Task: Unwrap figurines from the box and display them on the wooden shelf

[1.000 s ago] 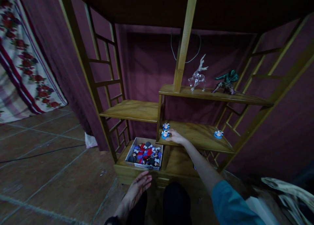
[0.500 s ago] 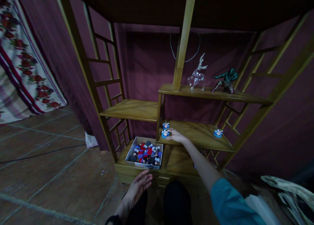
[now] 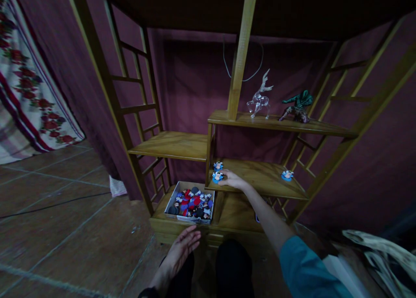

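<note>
My right hand (image 3: 231, 179) reaches to the left end of the lower right shelf (image 3: 253, 172). Its fingers are closed on a small figurine (image 3: 217, 177) with a round blue base, which is at the shelf's front edge. Just behind it stands a similar blue-based figurine (image 3: 218, 166). A third such figurine (image 3: 287, 175) is near the right end of the same shelf. Below, my left hand (image 3: 184, 245) hangs in front of the cabinet with fingers stretched out, holding nothing. Nearest to it is an open white box (image 3: 169, 205) full of small red, blue and dark figurines.
On the upper right shelf (image 3: 240, 118) stand a clear deer ornament (image 3: 259, 99) and a dark green crouching figure (image 3: 299, 105). A wooden post (image 3: 241, 51) rises by the deer. Slanted lattice sides flank the cabinet. A cable (image 3: 58, 204) crosses the floor at left.
The view has shifted slightly. My right hand stays at the same figurine at the shelf edge, and my left hand keeps its pose before the box.
</note>
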### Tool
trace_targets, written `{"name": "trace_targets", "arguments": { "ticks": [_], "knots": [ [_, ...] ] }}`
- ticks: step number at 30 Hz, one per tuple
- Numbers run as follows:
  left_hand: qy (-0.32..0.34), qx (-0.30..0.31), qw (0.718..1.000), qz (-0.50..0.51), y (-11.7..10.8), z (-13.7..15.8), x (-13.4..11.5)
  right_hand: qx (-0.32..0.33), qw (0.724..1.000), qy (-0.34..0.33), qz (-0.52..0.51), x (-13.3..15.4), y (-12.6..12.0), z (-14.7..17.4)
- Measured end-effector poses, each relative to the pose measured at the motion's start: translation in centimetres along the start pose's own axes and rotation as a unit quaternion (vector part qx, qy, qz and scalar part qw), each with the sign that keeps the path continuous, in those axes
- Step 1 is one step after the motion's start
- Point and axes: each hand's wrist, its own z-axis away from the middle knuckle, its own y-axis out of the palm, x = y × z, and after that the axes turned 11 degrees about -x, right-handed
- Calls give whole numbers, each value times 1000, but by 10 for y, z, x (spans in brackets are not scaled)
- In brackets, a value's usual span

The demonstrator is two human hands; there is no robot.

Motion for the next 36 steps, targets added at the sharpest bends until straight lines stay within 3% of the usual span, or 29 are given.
{"name": "trace_targets", "arguments": {
  "ticks": [12,17,23,27,29,31,36],
  "knots": [
    [3,-2,1000,-1,1,-1,-3,4,998,-36,57,-10,2,-1],
    [-4,3,1000,7,-2,-1,-5,-12,998,-55,10,-16,-8,6],
    [2,1,1000,8,-1,-1,-7,-113,993,3,-17,-25,-27,13],
    [7,-8,1000,5,0,-3,-4,-189,981,-11,-49,-12,-32,34],
    [9,-13,1000,1,1,-4,-3,-216,972,-14,-94,1,-25,56],
    [11,-16,1000,-3,2,-5,-3,-193,972,6,-135,12,-10,84],
    [18,-16,1000,-1,5,-4,0,-124,961,98,-226,9,58,143]
  ]
}}
